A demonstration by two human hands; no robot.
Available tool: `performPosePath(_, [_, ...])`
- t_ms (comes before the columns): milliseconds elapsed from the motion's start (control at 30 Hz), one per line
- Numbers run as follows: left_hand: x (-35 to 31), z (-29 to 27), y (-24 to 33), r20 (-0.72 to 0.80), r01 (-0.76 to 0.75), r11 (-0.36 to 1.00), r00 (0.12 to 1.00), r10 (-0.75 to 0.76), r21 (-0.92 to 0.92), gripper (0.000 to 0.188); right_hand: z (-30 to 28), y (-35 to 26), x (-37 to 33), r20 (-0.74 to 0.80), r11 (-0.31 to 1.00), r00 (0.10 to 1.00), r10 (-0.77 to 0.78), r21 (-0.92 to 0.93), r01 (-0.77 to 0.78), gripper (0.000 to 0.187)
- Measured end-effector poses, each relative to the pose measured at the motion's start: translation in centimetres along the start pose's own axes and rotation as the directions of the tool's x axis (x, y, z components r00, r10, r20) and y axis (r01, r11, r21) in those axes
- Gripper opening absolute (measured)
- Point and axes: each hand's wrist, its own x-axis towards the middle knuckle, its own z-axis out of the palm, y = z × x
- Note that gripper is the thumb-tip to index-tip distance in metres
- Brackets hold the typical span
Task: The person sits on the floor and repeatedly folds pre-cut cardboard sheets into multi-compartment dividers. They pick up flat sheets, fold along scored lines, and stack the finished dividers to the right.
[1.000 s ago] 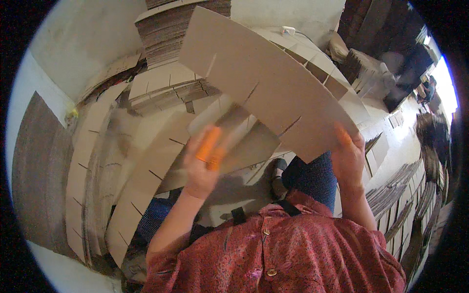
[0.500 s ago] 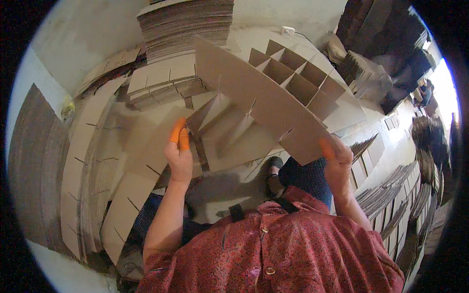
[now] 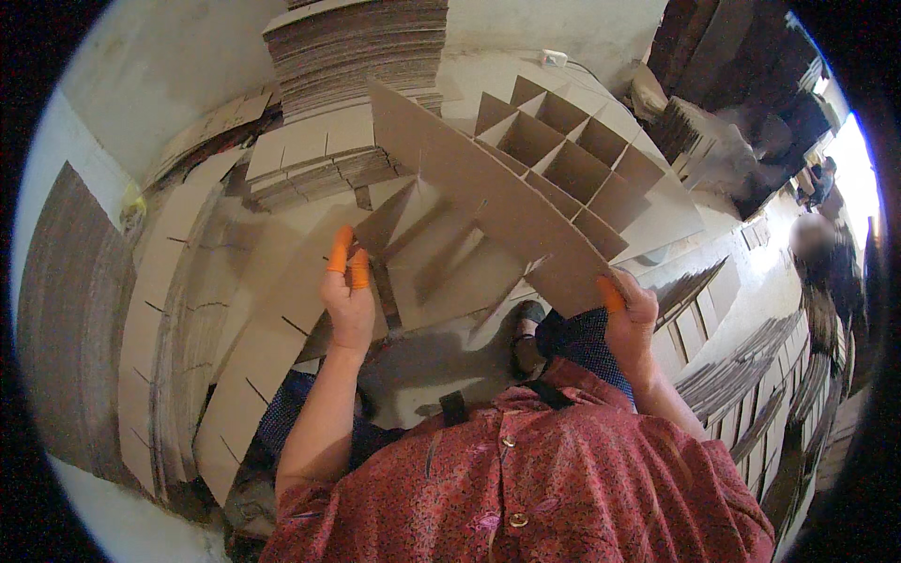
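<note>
1. Your right hand point(image 3: 631, 317) is gripping the lower right end of a long cardboard strip point(image 3: 488, 183), an orange finger cover point(image 3: 610, 295) showing against the board
2. Your left hand point(image 3: 347, 305) is holding two orange-covered fingers close together at the outer corner of a cross strip point(image 3: 387, 218); whether they are pinching it or only touching it, I cannot tell from this angle
3. The long strip is slanting from upper left to lower right in front of you, with the divider grid point(image 3: 576, 171) standing open-celled just beyond it
4. Slotted sheets point(image 3: 310, 145) are lying stacked beyond your left hand, near a taller cardboard stack point(image 3: 361, 61)
5. On your far left, a brown pile point(image 3: 75, 328) is rising beside more slotted strips
</note>
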Motion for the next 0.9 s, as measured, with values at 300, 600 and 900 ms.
performPosePath(300, [-0.1,0.5,0.1,0.034,0.103,0.994,0.994,-0.102,-0.038,0.037,0.6,0.5,-0.2,0.0,1.0,1.0,0.0,-0.008,0.0,0.011])
performPosePath(600, [-0.6,0.9,-1.8,0.047,0.03,1.0,0.998,-0.03,0.005,0.041,0.8,0.6,-0.7,-0.04,0.991,0.995,-0.088,-0.1,0.084,0.013])
performPosePath(900, [-0.6,0.5,-1.6,0.168,0.187,0.98,0.97,-0.175,-0.063,0.03,0.4,-0.5,-0.9,-0.114,0.991,0.99,-0.087,-0.112,0.074,0.014])
